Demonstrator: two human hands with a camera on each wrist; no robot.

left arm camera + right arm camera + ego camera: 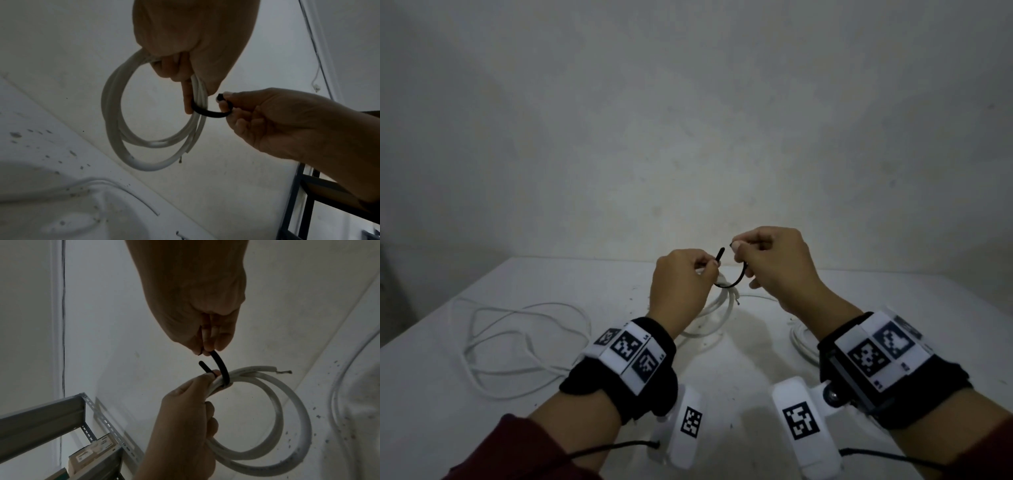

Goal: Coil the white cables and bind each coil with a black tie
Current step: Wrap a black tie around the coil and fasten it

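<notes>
My left hand [685, 284] grips a white cable coil [117, 129] of a few loops, held above the white table [750, 346]. A black tie [734, 279] curves under the bundle [224, 369]. The left thumb and finger pin one end of the tie [719, 255] against the coil [287, 426]. My right hand [774, 263] pinches the tie's other end [221, 97] a little above and to the right. The two tie ends stand apart. A bare wire tip [284, 372] sticks out of the coil.
A loose white cable [517, 346] sprawls on the table at the left. Another white cable [803, 337] lies under my right wrist. A grey wall [688, 120] stands just behind the table. Metal shelving [51, 418] with a box shows to one side.
</notes>
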